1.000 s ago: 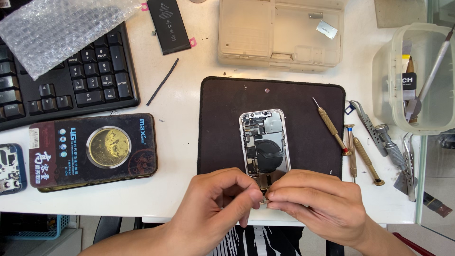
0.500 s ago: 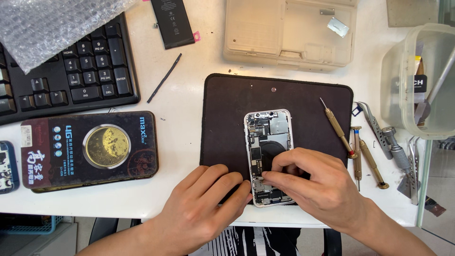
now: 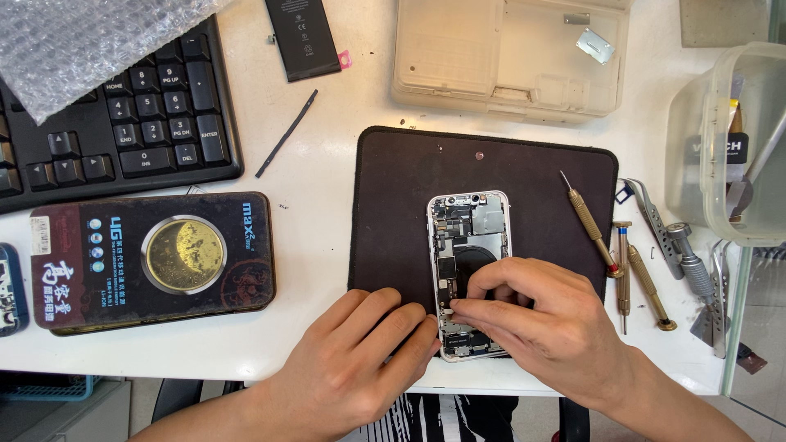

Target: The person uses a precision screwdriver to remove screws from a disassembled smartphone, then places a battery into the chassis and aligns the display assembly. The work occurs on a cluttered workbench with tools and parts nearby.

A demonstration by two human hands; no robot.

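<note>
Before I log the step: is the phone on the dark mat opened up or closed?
Opened up. The phone lies flat on the mat with its circuit boards and parts exposed; both hands rest on its lower half.

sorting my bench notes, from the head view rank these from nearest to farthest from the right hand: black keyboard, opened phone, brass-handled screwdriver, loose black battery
1. opened phone, under the right hand
2. brass-handled screwdriver, just to its right on the mat
3. loose black battery, top centre
4. black keyboard, far upper left

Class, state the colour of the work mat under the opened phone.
Dark brown work mat, clearest in the head view.
</note>
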